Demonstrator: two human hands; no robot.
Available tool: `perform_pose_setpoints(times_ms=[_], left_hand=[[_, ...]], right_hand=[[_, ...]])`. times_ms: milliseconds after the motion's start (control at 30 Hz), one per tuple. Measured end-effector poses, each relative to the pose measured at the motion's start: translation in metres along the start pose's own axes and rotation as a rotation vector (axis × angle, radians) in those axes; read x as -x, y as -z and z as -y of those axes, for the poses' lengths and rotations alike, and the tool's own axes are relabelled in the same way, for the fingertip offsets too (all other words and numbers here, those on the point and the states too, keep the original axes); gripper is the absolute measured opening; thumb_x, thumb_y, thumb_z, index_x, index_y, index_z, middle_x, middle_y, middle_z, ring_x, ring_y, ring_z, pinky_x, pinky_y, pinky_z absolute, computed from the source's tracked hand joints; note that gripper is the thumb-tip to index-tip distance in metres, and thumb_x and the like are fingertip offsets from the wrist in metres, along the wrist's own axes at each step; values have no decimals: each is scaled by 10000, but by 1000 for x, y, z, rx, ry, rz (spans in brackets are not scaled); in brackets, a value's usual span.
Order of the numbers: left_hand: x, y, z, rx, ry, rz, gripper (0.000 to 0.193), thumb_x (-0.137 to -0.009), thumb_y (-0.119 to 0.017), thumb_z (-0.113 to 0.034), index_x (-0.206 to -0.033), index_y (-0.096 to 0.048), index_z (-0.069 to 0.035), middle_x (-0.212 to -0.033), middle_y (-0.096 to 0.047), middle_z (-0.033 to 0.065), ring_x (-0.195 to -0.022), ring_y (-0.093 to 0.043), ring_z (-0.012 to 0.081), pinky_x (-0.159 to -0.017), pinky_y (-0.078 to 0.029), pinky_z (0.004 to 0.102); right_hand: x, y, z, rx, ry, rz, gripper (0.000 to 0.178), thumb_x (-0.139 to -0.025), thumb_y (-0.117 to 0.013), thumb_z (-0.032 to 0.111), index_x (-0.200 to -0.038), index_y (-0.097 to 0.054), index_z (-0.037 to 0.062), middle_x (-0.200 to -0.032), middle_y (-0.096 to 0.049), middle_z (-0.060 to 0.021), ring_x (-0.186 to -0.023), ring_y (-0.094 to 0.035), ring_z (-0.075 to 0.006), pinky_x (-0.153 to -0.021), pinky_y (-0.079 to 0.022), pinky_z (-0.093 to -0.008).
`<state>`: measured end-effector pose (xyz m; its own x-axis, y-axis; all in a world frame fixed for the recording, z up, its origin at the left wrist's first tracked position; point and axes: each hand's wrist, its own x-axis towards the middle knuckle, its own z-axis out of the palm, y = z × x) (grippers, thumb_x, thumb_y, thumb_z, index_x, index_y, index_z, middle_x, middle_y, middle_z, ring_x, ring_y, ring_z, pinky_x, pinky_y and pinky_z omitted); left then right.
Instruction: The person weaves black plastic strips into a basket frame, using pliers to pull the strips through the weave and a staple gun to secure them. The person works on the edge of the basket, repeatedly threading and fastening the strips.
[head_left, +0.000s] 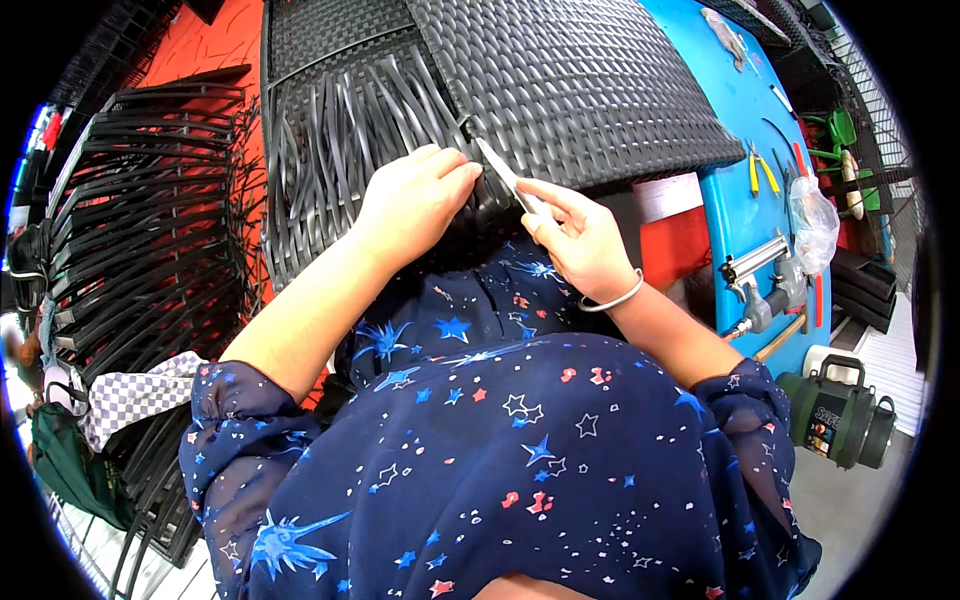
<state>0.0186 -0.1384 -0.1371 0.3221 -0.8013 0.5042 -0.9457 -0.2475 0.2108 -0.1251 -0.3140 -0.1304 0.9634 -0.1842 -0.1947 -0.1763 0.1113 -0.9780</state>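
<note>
While the right hand [580,236] is closed round a slim silvery tool [506,174], woven black panel [590,90] just beyond, left hand [412,203] curled beside loose strips [345,130], its hold unclear.

Yellow-handled pliers [754,176] on blue table [737,215], clear plastic bag [815,222], green jug [838,418]

Single head-worn fisheye: close overhead, facing down past blouse [480,440] toward woven panel [590,90].
</note>
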Motion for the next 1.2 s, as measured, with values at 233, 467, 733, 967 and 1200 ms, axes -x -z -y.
perform_pose_setpoints(times_ms=[233,467,733,967,1200], left_hand=[[0,2,3,43,-8,-20,161,-795,-662,-150,-939,-670,-79,-858,-630,28,-784,-616,211,-684,-520,323],[-5,-1,5,-80,-20,40,163,-743,-625,-122,-891,-648,-58,-816,-585,37,-769,-597,215,-671,-518,328],[-20,2,2,-210,0,187,126,-775,-645,-114,-893,-647,-69,-835,-604,36,-780,-613,214,-680,-516,332],[-24,-2,-1,-259,69,171,91,-770,-652,-117,-847,-651,-70,-813,-597,37,-789,-618,219,-678,-520,333],[-26,5,-9,-272,120,237,185,-752,-696,-146,-913,-642,-74,-867,-594,49,-819,-622,222,-709,-512,330]], right_hand=[[2,0,9,-18,-48,4,387,-901,-594,-18,-1279,-526,-66,-1142,-638,-109,-977,-595,-101,-811,-480,-233],[1,0,8,-31,-52,10,385,-903,-596,-12,-1278,-528,-66,-1112,-640,-93,-937,-584,-84,-794,-479,-230],[0,1,4,-15,-43,13,378,-899,-609,-4,-1265,-541,-68,-1095,-645,-89,-914,-578,-77,-789,-477,-230],[-1,1,14,-2,-55,13,379,-893,-618,5,-1260,-551,-62,-1078,-654,-89,-903,-575,-95,-795,-475,-242],[2,-3,18,4,-84,-12,369,-894,-625,28,-1245,-557,-65,-1071,-657,-74,-876,-556,-77,-780,-465,-226]])
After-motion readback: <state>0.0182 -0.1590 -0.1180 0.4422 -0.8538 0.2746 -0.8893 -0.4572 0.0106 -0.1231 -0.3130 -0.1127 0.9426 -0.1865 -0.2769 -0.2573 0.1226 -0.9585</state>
